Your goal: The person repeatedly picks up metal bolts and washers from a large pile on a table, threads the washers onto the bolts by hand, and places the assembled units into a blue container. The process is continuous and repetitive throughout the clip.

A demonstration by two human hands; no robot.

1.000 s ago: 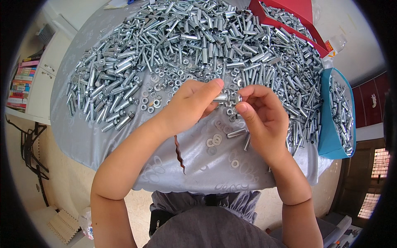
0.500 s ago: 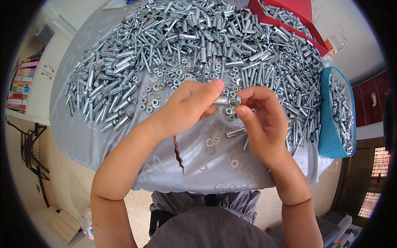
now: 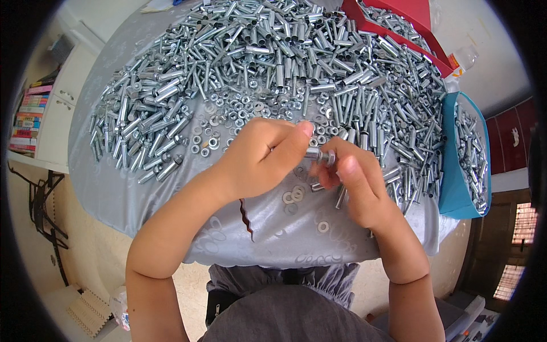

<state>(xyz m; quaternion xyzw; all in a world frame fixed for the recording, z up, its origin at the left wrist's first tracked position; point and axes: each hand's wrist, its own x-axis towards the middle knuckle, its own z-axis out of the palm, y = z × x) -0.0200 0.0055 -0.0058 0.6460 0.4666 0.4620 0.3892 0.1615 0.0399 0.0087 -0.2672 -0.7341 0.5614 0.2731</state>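
My left hand (image 3: 266, 157) is closed round a shiny sleeve anchor bolt (image 3: 313, 153), whose end sticks out to the right past the thumb. At that end sits a hex nut (image 3: 330, 158). My right hand (image 3: 364, 185) has its fingers curled against the nut, the thumb just beside it. Behind both hands lie loose nuts and washers (image 3: 245, 108). Nearer me, a few flat washers (image 3: 296, 194) rest on the grey cloth, with another single washer (image 3: 323, 227) closer to the edge.
A large heap of metal sleeves and bolts (image 3: 268, 40) covers the table's far side. Finished-looking anchors (image 3: 165, 151) lie at left. A red box (image 3: 439, 60) and a teal box (image 3: 450, 159), both filled with metal parts, stand at right, near a clear bottle (image 3: 466, 57).
The bolt's nut end has tipped slightly downward and both hands sit a little lower. My right fingers have curled under the nut, and the thumb has shifted up and right.
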